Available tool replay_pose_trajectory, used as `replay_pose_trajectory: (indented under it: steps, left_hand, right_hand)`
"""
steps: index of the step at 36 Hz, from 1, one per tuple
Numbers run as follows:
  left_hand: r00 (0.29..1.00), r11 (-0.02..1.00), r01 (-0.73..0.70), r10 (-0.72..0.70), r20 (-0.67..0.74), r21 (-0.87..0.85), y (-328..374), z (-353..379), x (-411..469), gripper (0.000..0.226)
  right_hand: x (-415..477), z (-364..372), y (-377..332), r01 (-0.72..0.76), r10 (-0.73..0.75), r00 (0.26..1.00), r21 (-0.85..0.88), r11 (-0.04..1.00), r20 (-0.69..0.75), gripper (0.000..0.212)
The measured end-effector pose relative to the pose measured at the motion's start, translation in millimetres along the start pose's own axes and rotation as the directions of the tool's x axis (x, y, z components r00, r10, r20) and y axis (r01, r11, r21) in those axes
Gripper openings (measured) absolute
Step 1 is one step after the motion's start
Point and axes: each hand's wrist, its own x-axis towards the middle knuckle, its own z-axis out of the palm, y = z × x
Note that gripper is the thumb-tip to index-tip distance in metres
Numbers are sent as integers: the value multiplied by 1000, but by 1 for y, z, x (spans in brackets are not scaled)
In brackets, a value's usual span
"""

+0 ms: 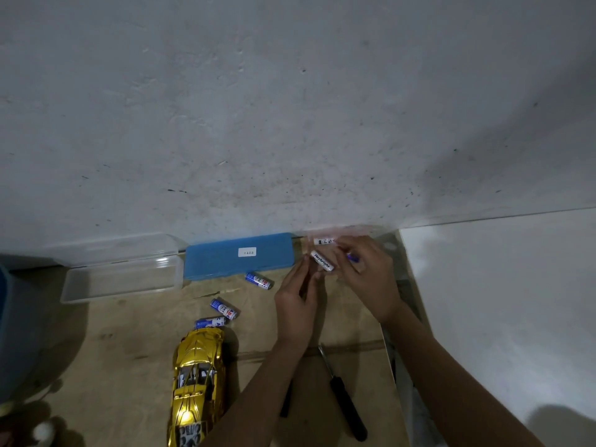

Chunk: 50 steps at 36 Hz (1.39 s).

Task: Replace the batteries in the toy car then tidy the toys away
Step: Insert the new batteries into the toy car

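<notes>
Toy car (pixel 196 379): gold, on the wooden surface (pixel 135 333), beside three blue batteries (pixel 223 308).
Left hand (pixel 295 304): we see fingers pinching a white battery (pixel 322 261).
Right hand (pixel 367 275): fingers grasp clear packet (pixel 322 235).
Label: "Heybright" on it.

- White battery (pixel 322 261) in the grip: black lettering.
- Loose batteries (pixel 258 280) left of and below the grip: blue and white, red print.
- Case (pixel 219 261) just left of the grip: blue, white label.
- Toy car (pixel 197 382) well below-left of the grip: shiny gold, black-and-white patterned windows.
- Screwdriver (pixel 346 401) below the grip: black handle.
</notes>
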Motion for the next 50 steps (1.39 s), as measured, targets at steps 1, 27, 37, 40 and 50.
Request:
replay_pose_trajectory:
  steps: [1,27,37,40,50]
  left_hand:
    - [1000,1000,3,-3,1,-2,0,0,0,38]
    - [996,975,88,-93,-15,-203,10,2,3,30]
    - [987,980,155,-160,-24,-123,25,4,3,28]
    - [984,985,166,-161,78,-51,35,-6,2,31]
    - [954,937,-79,-28,298,340,63,-112,-57,42]
  right_hand:
    - [-5,-1,-1,-11,11,999,-6,1000,-42,29]
    - [-18,-5,20,-1,5,983,-24,1000,184,21]
    - [-18,-6,6,12,7,984,-107,994,176,18]
    - [-17,-6,-1,-25,55,979,-149,989,198,17]
    - [1,-6,-55,-138,172,908,-114,984,382,23]
